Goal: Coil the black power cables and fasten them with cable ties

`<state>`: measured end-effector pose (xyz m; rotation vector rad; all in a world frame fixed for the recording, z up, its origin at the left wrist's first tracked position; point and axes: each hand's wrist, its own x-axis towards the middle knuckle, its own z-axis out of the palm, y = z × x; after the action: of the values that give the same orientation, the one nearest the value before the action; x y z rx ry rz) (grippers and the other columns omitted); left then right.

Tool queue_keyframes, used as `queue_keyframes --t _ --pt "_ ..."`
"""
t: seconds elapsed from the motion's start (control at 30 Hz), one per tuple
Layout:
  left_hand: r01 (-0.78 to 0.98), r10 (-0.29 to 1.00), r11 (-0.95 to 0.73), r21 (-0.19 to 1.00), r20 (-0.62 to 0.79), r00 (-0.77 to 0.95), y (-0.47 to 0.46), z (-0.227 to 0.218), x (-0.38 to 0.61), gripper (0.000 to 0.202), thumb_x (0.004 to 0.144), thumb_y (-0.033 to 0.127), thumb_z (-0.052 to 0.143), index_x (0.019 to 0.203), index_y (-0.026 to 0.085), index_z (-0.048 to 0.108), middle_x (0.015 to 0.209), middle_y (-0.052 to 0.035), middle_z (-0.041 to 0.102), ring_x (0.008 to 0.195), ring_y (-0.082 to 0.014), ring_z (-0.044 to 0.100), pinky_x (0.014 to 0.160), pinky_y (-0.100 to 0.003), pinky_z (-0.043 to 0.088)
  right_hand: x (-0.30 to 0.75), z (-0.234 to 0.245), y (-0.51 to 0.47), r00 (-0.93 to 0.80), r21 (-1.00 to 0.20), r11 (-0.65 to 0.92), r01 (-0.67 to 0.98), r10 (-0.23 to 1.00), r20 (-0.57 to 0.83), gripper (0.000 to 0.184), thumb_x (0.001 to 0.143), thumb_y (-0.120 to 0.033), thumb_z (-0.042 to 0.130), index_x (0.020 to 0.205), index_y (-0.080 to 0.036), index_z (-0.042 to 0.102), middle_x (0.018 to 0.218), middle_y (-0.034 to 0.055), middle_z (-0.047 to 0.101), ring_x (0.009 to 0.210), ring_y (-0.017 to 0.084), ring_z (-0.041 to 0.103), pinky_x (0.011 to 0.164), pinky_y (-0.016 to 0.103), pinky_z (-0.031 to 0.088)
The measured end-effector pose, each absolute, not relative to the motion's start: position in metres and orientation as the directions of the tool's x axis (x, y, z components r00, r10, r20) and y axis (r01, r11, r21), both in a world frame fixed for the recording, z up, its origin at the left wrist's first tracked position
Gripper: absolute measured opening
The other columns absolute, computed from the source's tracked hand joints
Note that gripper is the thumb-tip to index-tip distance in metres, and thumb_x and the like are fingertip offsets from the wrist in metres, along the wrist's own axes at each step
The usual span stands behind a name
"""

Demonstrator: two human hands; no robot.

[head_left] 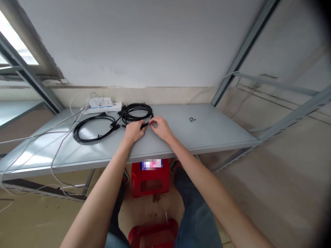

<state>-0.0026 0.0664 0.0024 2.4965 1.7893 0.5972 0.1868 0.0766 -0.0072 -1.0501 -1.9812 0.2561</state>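
In the head view, smooth, glossy black cable lies wound in two loose rings on the desk [207,131]: the left coil [89,141] is wide and thin, the right coil [138,106] tighter and thicker, with a blocky black plug [114,126] near them. The left hand [135,131] rests low at the desk's front half, fingers curled round a short black cable section [144,126] just in front of the right coil; the right hand [160,127] arches beside it, thumb and forefinger nearly meeting on a thin black strand [149,123]. Both forearms reach in from below. The desk is flat grey sheet, softly reflective, carrying a white plastic power strip [104,109] and small bent black ties [192,119]. Behind rises a plain pale wall [142,44]; a red plastic stool [150,175] stands beneath the front edge.
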Motion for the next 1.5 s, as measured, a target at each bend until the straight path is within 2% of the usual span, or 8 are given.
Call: queue_keyframes --t 0.43,0.7,0.87,1.0,1.13,1.3,1.4,1.5 --pt "0.914 0.927 -0.323 0.245 0.278 0.253 0.065 0.001 -0.002 0.026 0.102 0.039 0.056 0.116 0.025 0.073 0.114 -0.0118 0.081 0.115 -0.0327 0.072 0.089 -0.036 0.051 0.186 -0.007 0.073 -0.337 -0.402 0.669 0.625 0.696 0.634 0.022 0.090 -0.006 0.059 0.079 -0.024 0.066 0.094 0.0069 0.066 0.099 0.027 0.058 0.090 0.039 0.049" --pt "0.915 0.928 -0.321 0.245 0.274 0.252 0.064 0.002 -0.003 0.027 0.102 0.040 0.056 0.116 0.025 0.073 0.115 -0.0117 0.081 0.116 -0.0337 0.072 0.089 -0.038 0.051 0.183 -0.006 0.069 -0.383 -0.372 0.686 0.625 0.686 0.619 0.022 0.089 -0.004 0.056 0.084 -0.023 0.066 0.098 0.0076 0.064 0.102 0.026 0.058 0.091 0.037 0.048" --pt "0.913 0.925 -0.328 0.243 0.277 0.259 0.064 0.003 -0.002 0.027 0.101 0.037 0.054 0.117 0.026 0.074 0.114 -0.0109 0.081 0.115 -0.0330 0.072 0.090 -0.038 0.052 0.182 -0.004 0.067 -0.374 -0.422 0.670 0.611 0.714 0.592 0.008 0.096 -0.018 0.060 0.091 -0.022 0.066 0.098 0.0070 0.067 0.096 0.024 0.060 0.090 0.035 0.047" --pt "0.919 0.928 -0.315 0.236 0.279 0.247 0.064 0.003 -0.001 0.027 0.101 0.039 0.055 0.115 0.026 0.074 0.114 -0.0105 0.081 0.116 -0.0331 0.072 0.090 -0.038 0.052 0.184 -0.006 0.070 -0.277 -0.470 0.590 0.657 0.768 0.577 0.019 0.102 -0.023 0.054 0.086 -0.021 0.064 0.090 0.0056 0.069 0.087 0.022 0.059 0.085 0.032 0.044" --pt "0.920 0.930 -0.311 0.238 0.276 0.243 0.064 0.003 -0.001 0.026 0.100 0.039 0.056 0.115 0.026 0.074 0.115 -0.0103 0.081 0.116 -0.0331 0.072 0.090 -0.037 0.052 0.189 -0.013 0.080 -0.162 -0.580 0.476 0.660 0.845 0.509 0.020 0.103 -0.024 0.056 0.086 -0.020 0.067 0.084 0.0040 0.071 0.079 0.019 0.060 0.078 0.030 0.042" --pt "0.914 0.928 -0.317 0.252 0.280 0.245 0.064 0.003 -0.002 0.027 0.100 0.039 0.056 0.116 0.027 0.074 0.115 -0.0102 0.081 0.117 -0.0327 0.072 0.091 -0.037 0.052 0.193 -0.019 0.088 -0.156 -0.669 0.442 0.598 0.883 0.443 0.020 0.100 -0.027 0.063 0.085 -0.019 0.073 0.080 0.0039 0.073 0.075 0.018 0.062 0.074 0.029 0.042" --pt "0.916 0.931 -0.312 0.252 0.273 0.242 0.064 0.003 -0.002 0.027 0.100 0.040 0.056 0.115 0.026 0.074 0.114 -0.0106 0.081 0.116 -0.0329 0.072 0.090 -0.037 0.052 0.193 -0.019 0.088 -0.164 -0.711 0.450 0.540 0.885 0.436 0.033 0.100 -0.045 0.068 0.084 -0.018 0.077 0.079 0.0046 0.075 0.074 0.019 0.063 0.073 0.030 0.042" --pt "0.916 0.931 -0.311 0.251 0.272 0.242 0.065 0.003 -0.002 0.026 0.099 0.039 0.057 0.115 0.026 0.074 0.113 -0.0108 0.081 0.114 -0.0332 0.072 0.089 -0.037 0.052 0.192 -0.017 0.087 -0.168 -0.755 0.443 0.484 0.894 0.416 0.054 0.102 -0.064 0.061 0.079 -0.018 0.078 0.078 0.0065 0.076 0.076 0.020 0.066 0.074 0.030 0.044"
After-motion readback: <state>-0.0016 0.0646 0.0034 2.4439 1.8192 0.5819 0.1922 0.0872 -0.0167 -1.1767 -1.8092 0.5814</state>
